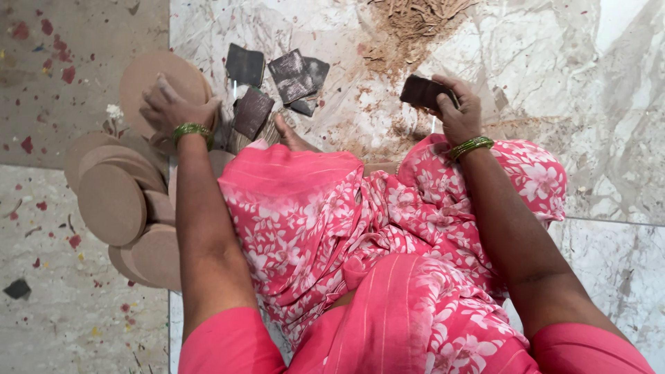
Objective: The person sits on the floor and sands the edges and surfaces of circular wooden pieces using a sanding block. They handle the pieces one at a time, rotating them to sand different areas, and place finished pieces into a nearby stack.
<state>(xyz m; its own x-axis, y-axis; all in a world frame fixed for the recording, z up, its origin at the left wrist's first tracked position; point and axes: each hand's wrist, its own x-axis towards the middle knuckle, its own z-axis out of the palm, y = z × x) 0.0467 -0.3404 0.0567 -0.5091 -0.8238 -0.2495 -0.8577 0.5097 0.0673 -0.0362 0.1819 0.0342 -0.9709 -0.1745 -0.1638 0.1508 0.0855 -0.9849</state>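
My left hand (pixel 168 105) reaches forward, fingers spread and palm down (wrist bent slightly). My right hand (pixel 458 109) curls closed, fingers gripping, both forearms stretched out over my knees.

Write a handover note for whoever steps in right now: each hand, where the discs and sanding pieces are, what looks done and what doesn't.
Left hand: resting on the top round brown disc, not clearly gripping.
Right hand: holding a folded dark sandpaper piece.
Disc pile: on the floor beside the left arm.
Spare dark sandpaper squares: ahead of the foot.
Sawdust heap: up front, so some sanding seems done.
Which discs are finished cannot be told.
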